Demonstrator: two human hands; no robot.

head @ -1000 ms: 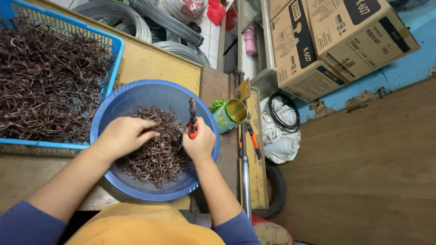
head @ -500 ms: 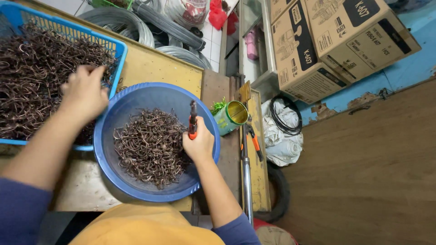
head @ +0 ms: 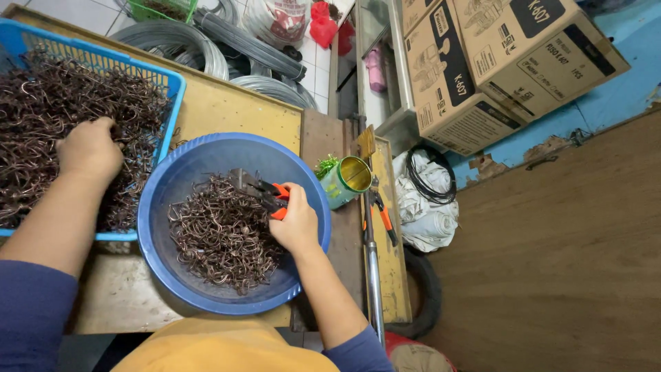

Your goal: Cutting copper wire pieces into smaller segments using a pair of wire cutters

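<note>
My right hand (head: 297, 224) grips orange-handled pliers (head: 263, 193) over a round blue basin (head: 180, 186) that holds a heap of brown bent wire hooks (head: 224, 238). The pliers' dark jaws point left, above the heap. My left hand (head: 89, 148) reaches into a blue plastic crate (head: 173, 96) at the left, fingers closed down among a much larger pile of the same brown hooks (head: 41, 131). Whether it holds any hooks is hidden.
A green tin can (head: 348, 180) stands right of the basin. A metal rod and another orange-handled tool (head: 382, 220) lie along the bench edge. Coils of grey wire (head: 200, 52) lie beyond the bench, and cardboard boxes (head: 496, 62) sit at upper right.
My left hand left the basin and went into the crate's pile of hooks. The pliers in my right hand swung from pointing away to pointing left.
</note>
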